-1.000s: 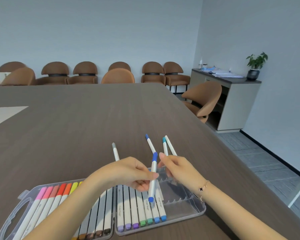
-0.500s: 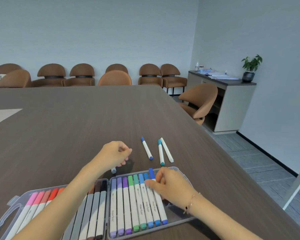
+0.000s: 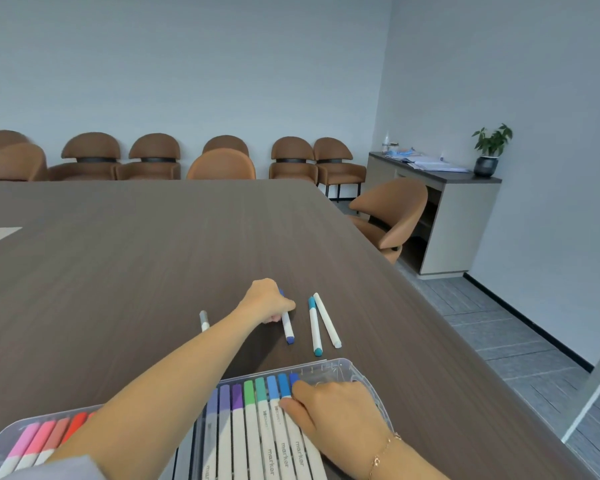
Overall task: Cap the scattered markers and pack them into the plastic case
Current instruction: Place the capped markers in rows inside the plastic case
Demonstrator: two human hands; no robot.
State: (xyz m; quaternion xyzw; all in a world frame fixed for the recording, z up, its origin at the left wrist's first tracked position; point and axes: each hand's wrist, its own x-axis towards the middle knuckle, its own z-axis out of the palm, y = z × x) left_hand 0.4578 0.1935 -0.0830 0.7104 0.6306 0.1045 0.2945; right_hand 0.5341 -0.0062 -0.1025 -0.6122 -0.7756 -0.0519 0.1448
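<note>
Reaching out over the dark wooden table (image 3: 136,271), your left hand (image 3: 267,301) sits just below the middle of the frame with its fingers curled round the dark blue marker (image 3: 287,329). The marker lies on the tabletop, its capped end pointing toward the bottom of the frame, and its upper part is hidden under your fingers. You cannot tell from this view whether it has left the surface.

Your right hand (image 3: 329,410) rests at the lower right, inside the clear plastic case (image 3: 340,367). Its fingers are fairly straight and lie across the barrels of the rightmost markers, with the fingertips touching the blue cap end of the row; it grips nothing. A thin bracelet (image 3: 383,453) circles that wrist.

The case lies open along the bottom edge of the frame. Its right half holds a row of purple, green, teal and blue markers (image 3: 253,410) lying side by side, with bare ribbed slots at the far right of the tray. Its left half holds pink, red and orange markers (image 3: 45,438), partly covered by your left forearm.

Three more markers lie loose on the table above the case. A grey marker (image 3: 204,320) is just left of your left forearm. A teal marker (image 3: 314,325) and a white marker (image 3: 327,320) lie close together to the right of the dark blue one, angled so that they nearly meet at their upper ends.

Brown chairs (image 3: 153,155) line the wall across the upper part of the frame, and a potted plant (image 3: 490,148) stands on a sideboard (image 3: 458,223) at the right.
</note>
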